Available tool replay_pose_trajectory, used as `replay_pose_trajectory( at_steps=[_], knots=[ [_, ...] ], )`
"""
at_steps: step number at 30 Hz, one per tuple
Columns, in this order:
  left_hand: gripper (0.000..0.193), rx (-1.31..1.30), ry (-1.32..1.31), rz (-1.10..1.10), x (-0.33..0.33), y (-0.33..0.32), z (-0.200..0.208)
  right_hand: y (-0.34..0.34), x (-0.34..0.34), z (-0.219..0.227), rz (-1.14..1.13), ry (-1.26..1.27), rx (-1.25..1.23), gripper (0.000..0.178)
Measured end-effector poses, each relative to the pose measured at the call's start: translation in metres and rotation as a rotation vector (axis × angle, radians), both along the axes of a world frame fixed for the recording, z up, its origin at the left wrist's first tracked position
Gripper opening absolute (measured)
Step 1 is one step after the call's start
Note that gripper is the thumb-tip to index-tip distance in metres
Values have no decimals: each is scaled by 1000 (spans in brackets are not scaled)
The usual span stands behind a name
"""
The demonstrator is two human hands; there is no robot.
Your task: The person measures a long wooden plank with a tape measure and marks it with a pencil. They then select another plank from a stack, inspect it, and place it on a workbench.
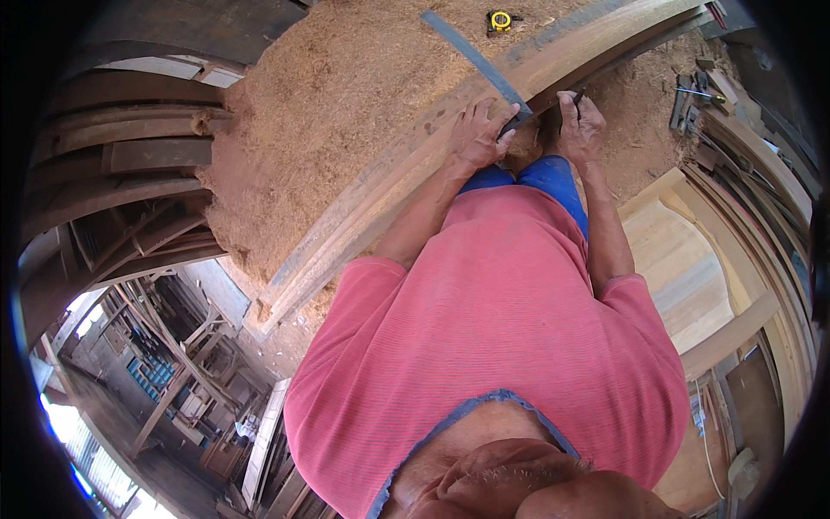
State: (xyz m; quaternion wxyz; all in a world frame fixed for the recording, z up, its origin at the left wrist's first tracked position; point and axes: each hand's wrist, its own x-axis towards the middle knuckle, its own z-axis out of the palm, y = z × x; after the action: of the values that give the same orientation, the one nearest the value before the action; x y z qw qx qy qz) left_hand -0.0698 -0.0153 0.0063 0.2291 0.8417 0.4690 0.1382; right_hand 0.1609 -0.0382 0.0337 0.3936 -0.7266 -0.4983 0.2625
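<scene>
Try square (477, 59) lies across a long wooden beam (596, 54), and its grey blade extends over the far edge, above the wood shavings (328, 108). Left hand (478, 138) of the person has a narrow grip: thumb and fingers are closed on the dark stock of the square, near the edge of the beam closer to the body. Most of this stock is covered by the fingers, so its full shape is hard to make out. Right hand (584, 128), just beside the beam, pinches a small dark object (579, 99) between the thumb and fingers; I cannot tell what kind it is, as it shows only in part.

Below the hands are blue shorts (558, 186), partly hidden by the pink shirt (501, 294). Beyond the beam, a yellow and black tape measure (500, 22) lies on the shavings. To the right, a screwdriver (699, 92) rests among dark tools, which are too small to identify. A pale wooden panel (687, 259) is partly covered by the sleeve. Stacked boards (130, 156) at left run into the black rim and are cut off.
</scene>
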Motion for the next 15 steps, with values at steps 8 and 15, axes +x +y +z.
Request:
replay_pose_trajectory(
  at_steps=[8, 15],
  knots=[
    [60, -24, -21, 8, 2, 2, 1, 18, -15, 2, 263, 106, 51, 24],
    [59, -37, -25, 24, 3, 3, 4, 18, 4, 29, 447, -170, -111, 23]
  ],
)
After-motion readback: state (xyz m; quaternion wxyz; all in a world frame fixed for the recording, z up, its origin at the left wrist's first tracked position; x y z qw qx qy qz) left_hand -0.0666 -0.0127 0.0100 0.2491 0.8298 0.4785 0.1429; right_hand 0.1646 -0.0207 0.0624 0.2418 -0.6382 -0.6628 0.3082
